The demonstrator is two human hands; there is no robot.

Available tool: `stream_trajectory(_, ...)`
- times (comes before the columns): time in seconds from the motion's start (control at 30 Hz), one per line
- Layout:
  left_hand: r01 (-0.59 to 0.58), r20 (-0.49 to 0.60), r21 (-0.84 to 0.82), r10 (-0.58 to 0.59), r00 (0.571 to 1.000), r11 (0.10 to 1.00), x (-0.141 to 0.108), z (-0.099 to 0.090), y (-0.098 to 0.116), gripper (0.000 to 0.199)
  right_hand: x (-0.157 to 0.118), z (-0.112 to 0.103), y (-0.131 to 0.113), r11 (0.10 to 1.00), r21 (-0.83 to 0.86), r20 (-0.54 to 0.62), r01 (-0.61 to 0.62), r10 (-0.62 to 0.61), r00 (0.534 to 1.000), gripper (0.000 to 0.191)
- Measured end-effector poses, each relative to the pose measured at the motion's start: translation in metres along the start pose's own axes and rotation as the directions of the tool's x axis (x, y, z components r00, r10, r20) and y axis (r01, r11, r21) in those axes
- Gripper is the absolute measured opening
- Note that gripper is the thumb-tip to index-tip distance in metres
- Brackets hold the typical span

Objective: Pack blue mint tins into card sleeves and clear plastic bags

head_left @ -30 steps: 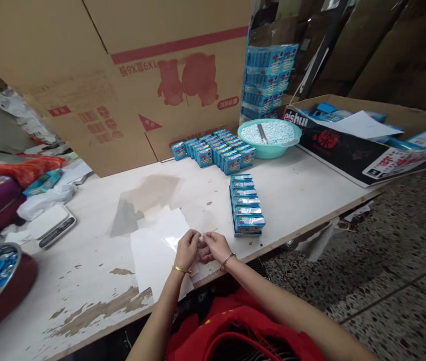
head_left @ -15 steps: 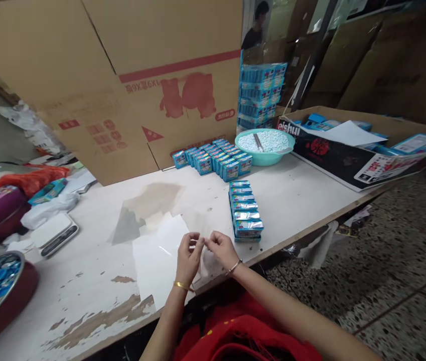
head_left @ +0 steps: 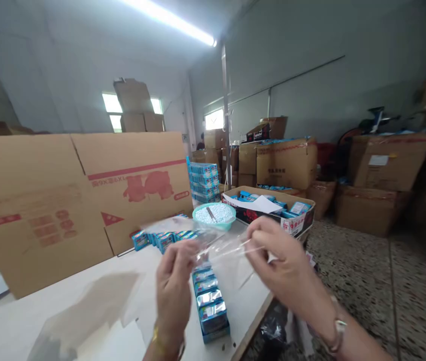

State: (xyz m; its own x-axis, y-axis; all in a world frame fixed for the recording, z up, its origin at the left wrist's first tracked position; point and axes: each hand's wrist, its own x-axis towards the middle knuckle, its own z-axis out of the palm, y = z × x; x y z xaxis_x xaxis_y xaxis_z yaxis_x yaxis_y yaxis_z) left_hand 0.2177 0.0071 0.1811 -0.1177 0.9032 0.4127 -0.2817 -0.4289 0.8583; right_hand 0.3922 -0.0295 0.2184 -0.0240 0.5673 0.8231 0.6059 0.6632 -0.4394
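A clear plastic bag is stretched between my two hands, above the table. My left hand pinches its near left side, fingers closed. On the other side my right hand grips the film, its fingers bent around the edge. Motion smears the bag, so its opening cannot be made out. Under the bag stands a row of small blue boxes in a blue tray, its far part hidden by the film. Further back, more blue boxes stand in rows, partly covered by the bag.
A turquoise basin of small pale pieces sits behind the boxes. To its right is an open carton with blue packages. A large cardboard sheet rises at the left. White paper lies on the table.
My hands have risen from the table and moved apart, with the clear bag now spread between them. The view has tilted up, showing the room, ceiling light and stacked cartons.
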Motion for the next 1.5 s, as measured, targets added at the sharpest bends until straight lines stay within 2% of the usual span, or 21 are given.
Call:
stream_trajectory(0.07, 0.065, 0.097, -0.100, -0.056, 0.994, 0.993, 0.013, 0.039, -0.024, 0.027, 0.009, -0.021, 0.008, 0.958, -0.273, -0.040, 0.086, -0.101, 0.994, 0.026)
stream_trajectory(0.1, 0.119, 0.132, -0.102, -0.106, 0.986, 0.988, 0.016, 0.054, -0.039, 0.029, 0.008, -0.023, 0.016, 0.916, -0.385, -0.011, 0.113, -0.127, 0.992, 0.025)
stream_trajectory(0.17, 0.154, 0.104, 0.009, -0.154, 0.983, 0.988, 0.009, 0.071, -0.070, 0.031, -0.001, -0.017, 0.036, 0.826, -0.548, 0.102, 0.128, -0.086, 0.991, 0.023)
stream_trajectory(0.2, 0.110, 0.040, 0.109, -0.114, 0.993, 0.988, 0.002, 0.073, -0.083, 0.030, -0.008, -0.009, 0.049, 0.790, -0.604, 0.160, 0.110, -0.015, 0.987, 0.022)
stream_trajectory(0.27, -0.099, -0.067, 0.346, 0.130, 0.989, 0.933, -0.015, 0.069, -0.104, 0.025, -0.025, 0.007, 0.074, 0.738, -0.673, 0.247, 0.045, 0.167, 0.954, 0.022)
stream_trajectory(0.3, -0.244, -0.038, 0.454, 0.292, 0.956, 0.857, -0.023, 0.064, -0.111, 0.022, -0.033, 0.014, 0.085, 0.724, -0.689, 0.275, 0.013, 0.245, 0.930, 0.023)
stream_trajectory(0.33, -0.391, 0.059, 0.535, 0.429, 0.901, 0.749, -0.029, 0.059, -0.115, 0.019, -0.040, 0.020, 0.094, 0.718, -0.696, 0.294, -0.014, 0.303, 0.906, 0.024)
stream_trajectory(0.37, -0.526, 0.210, 0.579, 0.509, 0.835, 0.623, -0.033, 0.054, -0.118, 0.017, -0.045, 0.024, 0.101, 0.720, -0.693, 0.311, -0.034, 0.341, 0.887, 0.025)
stream_trajectory(0.4, -0.635, 0.378, 0.585, 0.524, 0.763, 0.504, -0.035, 0.051, -0.120, 0.015, -0.050, 0.027, 0.106, 0.727, -0.685, 0.326, -0.049, 0.366, 0.872, 0.026)
stream_trajectory(0.43, -0.709, 0.524, 0.572, 0.482, 0.702, 0.412, -0.034, 0.049, -0.121, 0.015, -0.053, 0.029, 0.110, 0.734, -0.676, 0.339, -0.059, 0.382, 0.860, 0.026)
stream_trajectory(0.47, -0.746, 0.631, 0.565, 0.398, 0.666, 0.352, -0.032, 0.049, -0.122, 0.017, -0.054, 0.029, 0.113, 0.737, -0.672, 0.347, -0.070, 0.396, 0.850, 0.026)
stream_trajectory(0.57, -0.742, 0.750, 0.627, 0.074, 0.657, 0.238, -0.021, 0.057, -0.126, 0.025, -0.056, 0.023, 0.118, 0.728, -0.679, 0.348, -0.095, 0.433, 0.831, 0.023)
stream_trajectory(0.63, -0.753, 0.766, 0.642, -0.096, 0.635, 0.142, -0.017, 0.065, -0.127, 0.026, -0.057, 0.016, 0.122, 0.716, -0.688, 0.337, -0.113, 0.454, 0.825, 0.020)
stream_trajectory(0.73, -0.764, 0.752, 0.644, -0.202, 0.627, 0.027, -0.019, 0.079, -0.125, 0.039, -0.062, 0.008, 0.130, 0.716, -0.683, 0.328, -0.145, 0.478, 0.815, 0.018)
stream_trajectory(0.83, -0.736, 0.684, 0.676, -0.340, 0.646, -0.040, -0.024, 0.093, -0.121, 0.047, -0.070, 0.004, 0.136, 0.743, -0.653, 0.363, -0.145, 0.476, 0.801, 0.019)
stream_trajectory(0.93, -0.734, 0.602, 0.676, -0.523, 0.603, -0.068, -0.029, 0.104, -0.123, 0.040, -0.081, 0.004, 0.138, 0.769, -0.626, 0.413, -0.128, 0.467, 0.782, 0.019)
stream_trajectory(1.0, -0.720, 0.556, 0.689, -0.579, 0.596, -0.079, -0.033, 0.108, -0.128, 0.041, -0.088, 0.006, 0.139, 0.779, -0.613, 0.430, -0.131, 0.469, 0.772, 0.019)
stream_trajectory(1.1, -0.658, 0.503, 0.752, -0.603, 0.619, -0.049, -0.044, 0.107, -0.134, 0.051, -0.096, 0.009, 0.139, 0.785, -0.603, 0.424, -0.142, 0.466, 0.777, 0.020)
stream_trajectory(1.23, -0.582, 0.485, 0.812, -0.609, 0.628, 0.047, -0.062, 0.094, -0.135, 0.055, -0.105, 0.012, 0.139, 0.793, -0.591, 0.374, -0.149, 0.432, 0.821, 0.016)
stream_trajectory(1.37, -0.550, 0.464, 0.833, -0.614, 0.638, 0.058, -0.068, 0.085, -0.136, 0.051, -0.114, 0.020, 0.137, 0.831, -0.533, 0.310, -0.160, 0.367, 0.877, 0.018)
stream_trajectory(1.5, -0.502, 0.431, 0.863, -0.615, 0.660, 0.066, -0.065, 0.084, -0.155, 0.044, -0.122, 0.029, 0.135, 0.875, -0.465, 0.290, -0.138, 0.297, 0.910, 0.022)
